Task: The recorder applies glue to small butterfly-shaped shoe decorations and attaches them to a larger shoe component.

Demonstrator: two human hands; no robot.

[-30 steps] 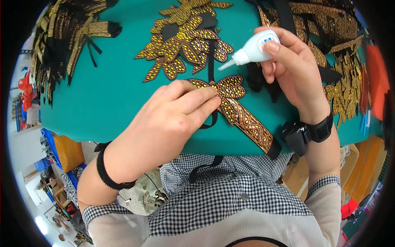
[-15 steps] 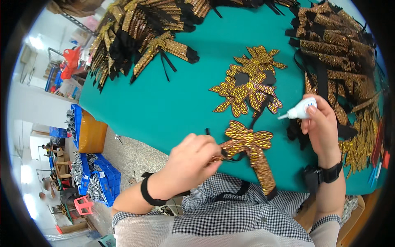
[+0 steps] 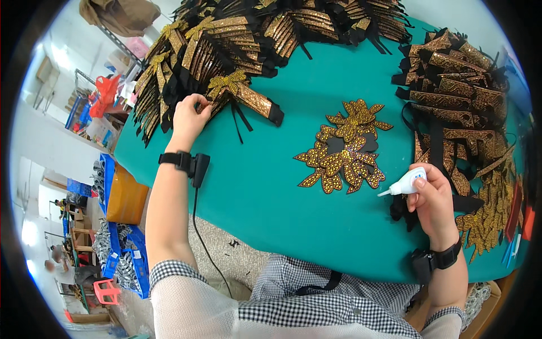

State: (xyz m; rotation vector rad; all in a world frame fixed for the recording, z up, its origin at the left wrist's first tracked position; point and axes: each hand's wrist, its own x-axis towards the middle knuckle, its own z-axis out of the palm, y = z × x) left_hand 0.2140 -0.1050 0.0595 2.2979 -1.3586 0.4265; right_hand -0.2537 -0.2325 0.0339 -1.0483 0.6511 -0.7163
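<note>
At the left pile, my left hand [image 3: 192, 116] pinches the left end of a sequined strap with a gold bow [image 3: 227, 83]. The strap lies on top of other strips, its other end spread to the right with thin black ribbons hanging down. My right hand [image 3: 433, 198] is wrapped round a small white glue bottle [image 3: 407, 182], its narrow nozzle tilted down to the left above the table. To the left of the nozzle, gold beaded flower appliques [image 3: 347, 161] lie clustered on the green table [image 3: 254, 186], with dark patches showing between them.
Heaped black and bronze sequined strips [image 3: 288, 34] line the far edge; more strips [image 3: 468, 85] stand at the right. Below those lies a pile of gold appliques [image 3: 488, 209]. Blue crates [image 3: 127, 257] and a red stool [image 3: 106, 291] stand on the floor at left. A cable hangs from my left wrist.
My left hand has moved from the near table edge to the far-left pile. The bow strap has left the near edge. My right hand still holds the glue bottle; the view has shifted.
</note>
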